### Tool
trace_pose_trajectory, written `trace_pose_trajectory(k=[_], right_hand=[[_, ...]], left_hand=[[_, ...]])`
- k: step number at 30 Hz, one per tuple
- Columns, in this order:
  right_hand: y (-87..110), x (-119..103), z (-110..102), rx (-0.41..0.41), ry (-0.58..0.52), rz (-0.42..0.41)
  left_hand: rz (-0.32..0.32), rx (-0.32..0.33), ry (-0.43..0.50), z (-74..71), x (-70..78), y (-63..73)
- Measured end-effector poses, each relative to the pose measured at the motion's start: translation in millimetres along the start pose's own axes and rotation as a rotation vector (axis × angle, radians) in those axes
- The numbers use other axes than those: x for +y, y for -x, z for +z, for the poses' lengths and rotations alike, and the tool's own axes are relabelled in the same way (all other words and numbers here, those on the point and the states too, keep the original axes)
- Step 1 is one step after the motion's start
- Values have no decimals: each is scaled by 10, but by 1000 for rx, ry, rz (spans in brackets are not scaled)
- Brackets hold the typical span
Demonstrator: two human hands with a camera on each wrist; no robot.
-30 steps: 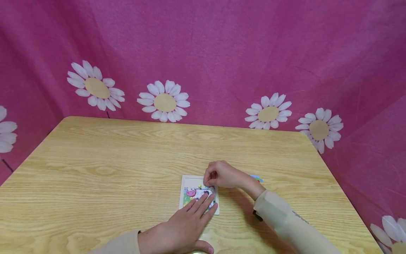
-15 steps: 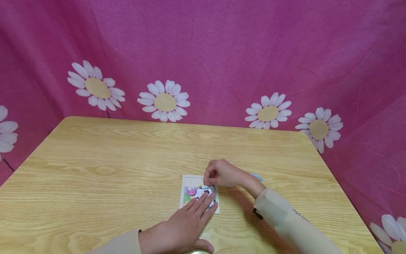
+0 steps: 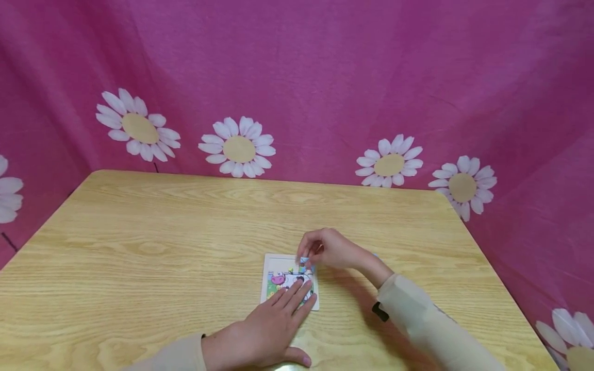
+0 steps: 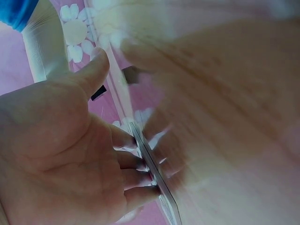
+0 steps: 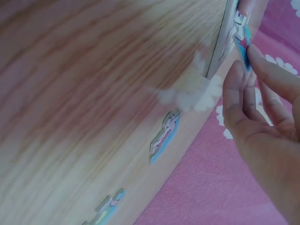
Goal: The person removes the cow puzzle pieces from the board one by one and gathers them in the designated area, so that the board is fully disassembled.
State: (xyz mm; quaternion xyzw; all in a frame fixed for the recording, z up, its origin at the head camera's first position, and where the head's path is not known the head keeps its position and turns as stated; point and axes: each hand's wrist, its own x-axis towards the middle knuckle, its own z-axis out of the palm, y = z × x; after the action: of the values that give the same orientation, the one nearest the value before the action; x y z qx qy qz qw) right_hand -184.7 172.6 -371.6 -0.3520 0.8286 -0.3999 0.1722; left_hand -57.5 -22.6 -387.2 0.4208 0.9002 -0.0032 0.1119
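Observation:
A small jigsaw puzzle in a pale tray [image 3: 266, 275] lies on the table, with a cow picture partly filled in. My left hand [image 3: 274, 327] rests on its lower part, fingers straight and spread, covering some of the picture. Over the tray's upper right corner, my right hand [image 3: 336, 251] pinches a blue puzzle piece [image 5: 243, 50] with some red on it between thumb and fingers. The piece is tilted in the right wrist view. In the left wrist view, the fingertips [image 4: 145, 191] of my left hand touch the tray's edge.
Two loose puzzle pieces, one nearer [image 5: 165, 136] and one farther [image 5: 110, 206] in the right wrist view, lie on the wooden table [image 3: 176, 232]. In the head view, my right forearm mostly hides them. A pink curtain [image 3: 306, 93] with daisies stands behind the table.
My right hand has lifted slightly and its fingers have tilted the puzzle piece, so more of its blue face shows. My left hand stays on the puzzle. The head view has shifted slightly.

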Motion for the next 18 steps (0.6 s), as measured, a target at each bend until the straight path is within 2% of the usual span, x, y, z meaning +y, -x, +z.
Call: trace_pose_trajectory(k=[9, 18], right_hand=[[86, -20, -50, 23, -12, 41], [310, 58, -242, 63, -13, 50]], left_hand=[[1, -1, 25, -4, 1, -11], [-12, 0, 13, -20, 26, 8]])
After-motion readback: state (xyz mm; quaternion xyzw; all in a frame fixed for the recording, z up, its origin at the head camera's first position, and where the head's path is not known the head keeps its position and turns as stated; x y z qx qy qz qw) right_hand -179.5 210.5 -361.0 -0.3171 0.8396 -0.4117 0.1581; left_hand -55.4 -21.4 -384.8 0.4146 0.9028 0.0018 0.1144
